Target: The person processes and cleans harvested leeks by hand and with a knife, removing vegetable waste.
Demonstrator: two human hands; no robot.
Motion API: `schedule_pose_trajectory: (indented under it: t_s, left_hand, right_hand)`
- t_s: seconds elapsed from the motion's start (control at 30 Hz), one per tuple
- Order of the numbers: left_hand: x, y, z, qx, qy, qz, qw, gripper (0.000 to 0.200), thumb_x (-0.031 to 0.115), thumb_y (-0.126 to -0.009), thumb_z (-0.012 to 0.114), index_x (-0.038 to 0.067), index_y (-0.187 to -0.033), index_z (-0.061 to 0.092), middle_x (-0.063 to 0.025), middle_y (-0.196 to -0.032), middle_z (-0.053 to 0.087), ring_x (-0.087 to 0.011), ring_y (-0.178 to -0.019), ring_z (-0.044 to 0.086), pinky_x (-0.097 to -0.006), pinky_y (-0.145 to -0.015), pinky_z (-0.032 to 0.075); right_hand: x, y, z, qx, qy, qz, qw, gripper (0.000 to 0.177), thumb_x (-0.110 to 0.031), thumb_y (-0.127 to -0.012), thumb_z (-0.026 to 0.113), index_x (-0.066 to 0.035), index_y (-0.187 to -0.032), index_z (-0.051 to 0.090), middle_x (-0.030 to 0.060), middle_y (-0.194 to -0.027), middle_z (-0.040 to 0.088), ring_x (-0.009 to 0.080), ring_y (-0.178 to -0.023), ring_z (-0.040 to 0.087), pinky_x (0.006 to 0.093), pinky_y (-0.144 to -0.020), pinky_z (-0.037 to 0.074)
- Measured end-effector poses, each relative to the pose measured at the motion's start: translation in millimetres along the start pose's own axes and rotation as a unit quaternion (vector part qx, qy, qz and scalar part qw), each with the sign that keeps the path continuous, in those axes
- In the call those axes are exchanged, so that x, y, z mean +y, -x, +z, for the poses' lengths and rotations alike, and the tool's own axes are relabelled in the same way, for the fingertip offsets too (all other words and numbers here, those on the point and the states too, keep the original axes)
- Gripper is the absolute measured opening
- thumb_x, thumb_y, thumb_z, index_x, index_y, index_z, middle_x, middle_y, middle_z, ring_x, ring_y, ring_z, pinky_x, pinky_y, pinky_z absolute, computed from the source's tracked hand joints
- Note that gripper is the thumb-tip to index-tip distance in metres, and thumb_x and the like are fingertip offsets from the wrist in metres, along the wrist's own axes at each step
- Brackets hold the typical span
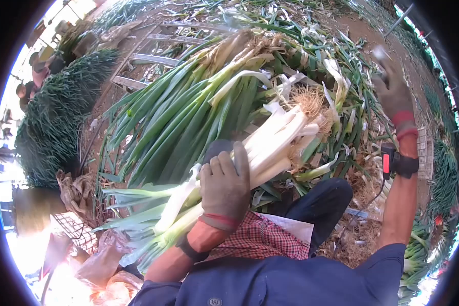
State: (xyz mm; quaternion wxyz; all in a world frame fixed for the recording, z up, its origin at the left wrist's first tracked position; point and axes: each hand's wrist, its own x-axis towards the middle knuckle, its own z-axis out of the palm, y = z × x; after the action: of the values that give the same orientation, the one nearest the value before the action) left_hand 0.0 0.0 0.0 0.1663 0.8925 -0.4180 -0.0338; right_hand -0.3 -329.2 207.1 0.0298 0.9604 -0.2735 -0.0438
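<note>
"At the centre of the head view, what do you log?"

"Left hand, gloved. Fingers laid side by side and curved over a bundle of white-stalked leeks, holding it above the lap. Thumb not visible from where I stand."

"Orientation of the bundle?"

"Slanted. Roots toward 2 o'clock, green leaf ends toward 8 o'clock."

"Right hand?"

"Right hand, also gloved, between 2 and 3 o'clock, well apart from the bundle. Thumb parted from the fingers, but the tips are a pale blur; I cannot tell how far they open, nor whether they have hold of anything. Dark wristband below, with a small red-faced device beside it."

"Surroundings?"

"Heap of long-leaved leeks at 10 o'clock from the left hand, just beside the bundle. Slatted frame beyond, toward 11. Tall green stack between 9 and 10; wire basket at 8. Red checked cloth at 5 o'clock, just below the bundle."
</note>
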Motion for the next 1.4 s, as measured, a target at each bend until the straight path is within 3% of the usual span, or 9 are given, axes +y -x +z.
schedule_pose_trajectory:
  t_s: [0.13,0.23,0.47,0.67,0.77,0.93,1.13,1.23,1.4]
  left_hand:
    - [-93,-53,-6,0.104,-0.176,0.086,0.975,0.077,0.024,-0.077,0.071,0.000,-0.146,0.047,-0.0188,-0.116,0.056,-0.0336,-0.103,0.058,-0.0516,-0.092,0.046]
    - [-93,-57,-5,0.109,-0.158,0.119,0.974,0.074,0.025,-0.080,0.069,0.001,-0.146,0.047,-0.0195,-0.119,0.056,-0.0345,-0.106,0.058,-0.0544,-0.094,0.045]
    - [-84,-54,-15,0.101,-0.138,0.153,0.973,0.056,0.018,-0.090,0.059,0.002,-0.143,0.047,-0.0238,-0.127,0.054,-0.0359,-0.112,0.058,-0.0574,-0.096,0.047]
    - [-90,-53,-17,0.057,-0.080,0.138,0.985,0.055,0.015,-0.089,0.058,0.002,-0.142,0.049,-0.0160,-0.107,0.057,-0.0288,-0.094,0.059,-0.0434,-0.076,0.047]
    - [-91,-58,-13,0.070,-0.095,0.143,0.983,0.054,0.014,-0.089,0.058,0.001,-0.141,0.050,-0.0118,-0.097,0.056,-0.0262,-0.087,0.057,-0.0408,-0.070,0.044]
    - [-78,-64,-5,0.040,-0.094,0.130,0.986,0.054,0.014,-0.090,0.057,0.002,-0.142,0.049,-0.0125,-0.096,0.057,-0.0273,-0.087,0.058,-0.0420,-0.073,0.045]
    - [-54,-47,63,0.200,0.335,0.101,0.915,0.057,0.013,-0.089,0.057,0.007,-0.145,0.047,-0.0114,-0.097,0.056,-0.0257,-0.092,0.058,-0.0418,-0.078,0.045]
    - [-67,-52,-2,0.035,-0.094,0.144,0.984,0.055,0.014,-0.089,0.058,0.007,-0.143,0.048,-0.0108,-0.097,0.056,-0.0250,-0.090,0.057,-0.0410,-0.080,0.046]
    - [-72,-55,-2,0.099,-0.077,0.136,0.983,0.051,0.016,-0.088,0.060,0.003,-0.137,0.052,-0.0097,-0.093,0.057,-0.0246,-0.083,0.058,-0.0396,-0.075,0.045]
  right_hand:
    - [-109,-22,94,0.136,-0.061,-0.344,0.927,0.046,-0.036,-0.090,0.071,-0.011,-0.129,0.069,0.0150,-0.119,0.071,0.0322,-0.113,0.064,0.0463,-0.101,0.045]
    - [-174,-22,108,-0.183,-0.015,-0.297,0.937,0.030,-0.033,-0.085,0.071,-0.015,-0.109,0.076,0.0137,-0.107,0.072,0.0328,-0.106,0.067,0.0510,-0.096,0.045]
    - [-141,-37,128,-0.045,0.055,-0.204,0.976,0.018,-0.020,-0.085,0.066,-0.013,-0.099,0.074,0.0131,-0.100,0.073,0.0332,-0.096,0.072,0.0463,-0.082,0.057]
    - [248,-154,105,0.146,0.131,0.034,0.980,0.046,-0.024,-0.092,0.064,-0.002,-0.131,0.066,0.0243,-0.111,0.072,0.0392,-0.104,0.070,0.0458,-0.090,0.055]
    - [164,-103,13,0.323,0.160,0.192,0.913,0.051,-0.022,-0.097,0.063,-0.003,-0.143,0.057,0.0228,-0.125,0.069,0.0355,-0.110,0.069,0.0397,-0.097,0.053]
    - [-161,-16,67,0.145,-0.236,-0.433,0.858,0.048,-0.016,-0.087,0.073,-0.008,-0.134,0.065,0.0166,-0.125,0.068,0.0346,-0.116,0.066,0.0445,-0.097,0.054]
    - [-307,35,139,-0.016,0.084,-0.528,0.845,0.025,-0.031,-0.072,0.075,-0.015,-0.091,0.075,0.0076,-0.089,0.069,0.0287,-0.091,0.069,0.0440,-0.076,0.053]
    - [-225,-36,142,0.223,-0.010,-0.519,0.825,0.014,-0.021,-0.071,0.073,-0.014,-0.083,0.074,0.0075,-0.081,0.068,0.0303,-0.080,0.069,0.0456,-0.074,0.053]
    - [87,-126,3,0.316,0.024,0.020,0.948,0.051,-0.035,-0.089,0.061,-0.006,-0.131,0.066,0.0188,-0.121,0.071,0.0367,-0.115,0.066,0.0421,-0.099,0.049]
